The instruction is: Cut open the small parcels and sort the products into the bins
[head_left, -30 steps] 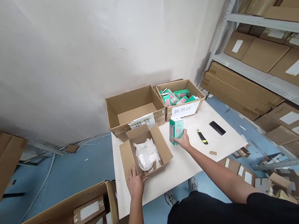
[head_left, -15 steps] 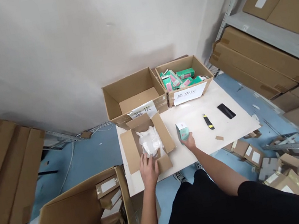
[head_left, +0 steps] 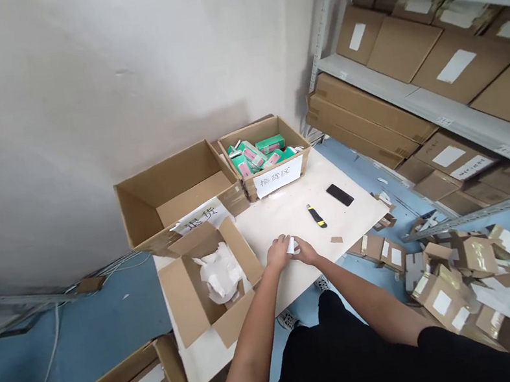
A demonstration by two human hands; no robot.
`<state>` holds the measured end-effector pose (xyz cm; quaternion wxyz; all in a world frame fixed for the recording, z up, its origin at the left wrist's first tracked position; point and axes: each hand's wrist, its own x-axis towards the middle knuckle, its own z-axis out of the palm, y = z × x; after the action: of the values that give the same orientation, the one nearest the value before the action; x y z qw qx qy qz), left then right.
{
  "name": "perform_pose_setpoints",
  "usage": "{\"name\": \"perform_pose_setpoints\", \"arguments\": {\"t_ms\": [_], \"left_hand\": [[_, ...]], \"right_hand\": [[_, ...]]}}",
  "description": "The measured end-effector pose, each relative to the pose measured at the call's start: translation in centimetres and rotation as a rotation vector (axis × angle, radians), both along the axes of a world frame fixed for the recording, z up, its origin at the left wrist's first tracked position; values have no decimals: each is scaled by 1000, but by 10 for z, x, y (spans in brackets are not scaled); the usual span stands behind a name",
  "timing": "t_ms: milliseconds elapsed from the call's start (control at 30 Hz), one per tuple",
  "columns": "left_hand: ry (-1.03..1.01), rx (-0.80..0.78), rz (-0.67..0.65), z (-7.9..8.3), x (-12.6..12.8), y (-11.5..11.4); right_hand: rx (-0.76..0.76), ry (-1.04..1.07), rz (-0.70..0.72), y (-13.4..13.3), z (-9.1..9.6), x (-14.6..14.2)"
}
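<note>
A small box (head_left: pixel 292 246), its white face showing between my fingers, is gripped by both hands over the front of the white table. My left hand (head_left: pixel 278 253) closes on its left side. From the right, my right hand (head_left: pixel 305 250) is wrapped round it, and the fingers cover most of its sides. To the left stands an open cardboard box (head_left: pixel 185 300) with its flaps spread. Crumpled white packing paper (head_left: pixel 221 274) lies inside that box. A black-and-yellow utility knife (head_left: pixel 317 216) rests on the table right of my hands.
Behind are a large open carton (head_left: pixel 138 201) with a handwritten label and a carton (head_left: pixel 277 178) of green-and-pink boxes. A black phone (head_left: pixel 340 195) and a cardboard scrap (head_left: pixel 337 240) lie on the table (head_left: pixel 279 213). Shelving (head_left: pixel 394 84) with cartons stands right; boxes (head_left: pixel 451 294) litter the floor.
My left hand has left the open cardboard box and joined my right hand on the small box. The view has swung to the right.
</note>
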<state>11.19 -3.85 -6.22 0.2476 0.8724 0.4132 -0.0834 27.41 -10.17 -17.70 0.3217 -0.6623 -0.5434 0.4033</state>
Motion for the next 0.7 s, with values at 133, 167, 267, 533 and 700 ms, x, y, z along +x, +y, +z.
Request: {"name": "perform_pose_setpoints", "arguments": {"t_ms": [133, 167, 267, 533, 700], "left_hand": [[-120, -28, 142, -9, 9, 7], [-157, -43, 208, -10, 13, 9], [-190, -65, 422, -13, 29, 18], [-205, 10, 884, -30, 55, 35], [-375, 7, 726, -40, 54, 27]], "right_hand": [[33, -17, 0, 12, 7, 19], [35, -23, 1, 16, 8, 26], [56, -21, 5, 25, 12, 45], [9, 133, -33, 39, 19, 56], [25, 98, -17, 55, 31, 47]]}}
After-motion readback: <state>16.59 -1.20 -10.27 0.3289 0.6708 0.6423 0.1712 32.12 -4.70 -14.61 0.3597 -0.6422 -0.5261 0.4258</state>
